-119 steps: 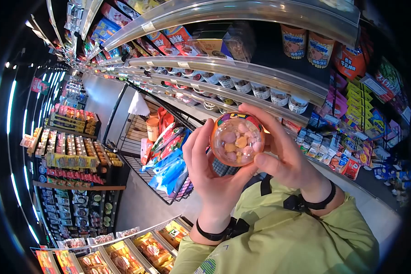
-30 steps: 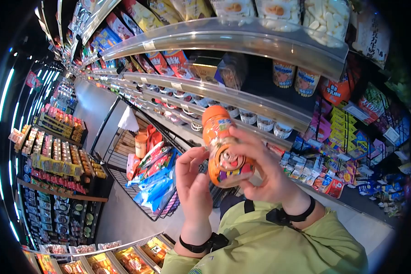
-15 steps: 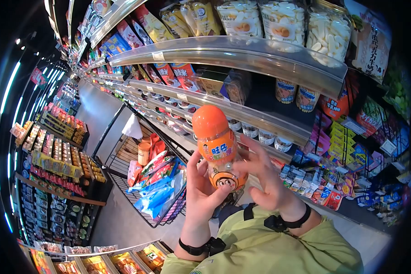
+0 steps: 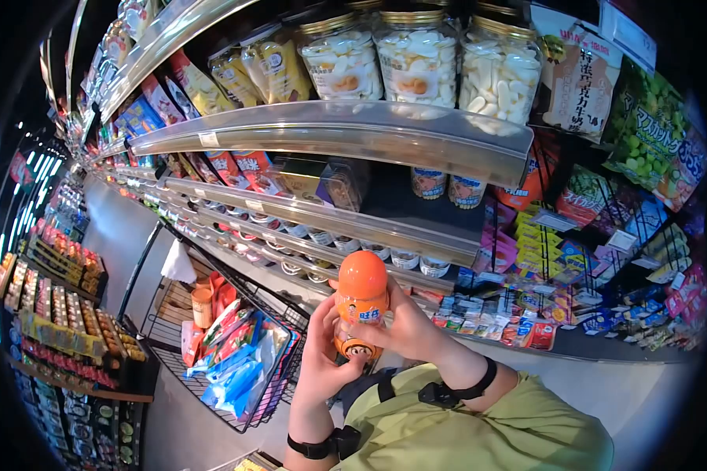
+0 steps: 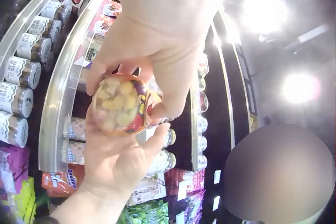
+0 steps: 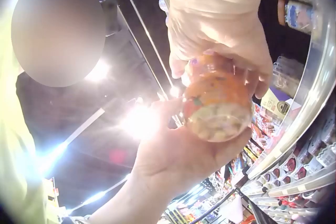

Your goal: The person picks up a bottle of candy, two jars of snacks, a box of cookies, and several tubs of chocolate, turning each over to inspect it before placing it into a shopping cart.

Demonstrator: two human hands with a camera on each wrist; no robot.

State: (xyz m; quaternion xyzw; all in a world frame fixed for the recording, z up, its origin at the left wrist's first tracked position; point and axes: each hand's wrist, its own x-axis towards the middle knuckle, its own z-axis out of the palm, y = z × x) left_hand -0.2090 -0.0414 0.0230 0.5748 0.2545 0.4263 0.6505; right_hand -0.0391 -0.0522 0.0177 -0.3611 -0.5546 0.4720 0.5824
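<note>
Store aisle, packed snack shelf (image 4: 330,132) up front, loaded cart (image 4: 279,312) off to the left. Left hand (image 4: 322,357) and right hand (image 4: 407,326) face each other, grip curled round an orange-capped bottle (image 4: 363,279) between them.

The left hand (image 4: 322,365) and right hand (image 4: 404,322) grip an orange-capped 旺仔 bottle (image 4: 362,280) from opposite sides, both thumbs across its front. Left of them stands a black wire shopping cart (image 4: 265,396) holding a cylindrical canister (image 4: 202,308) and blue-and-white packets (image 4: 232,385); gold-lidded jars (image 4: 416,63) of white sweets line an upper shelf (image 4: 330,129).
</note>
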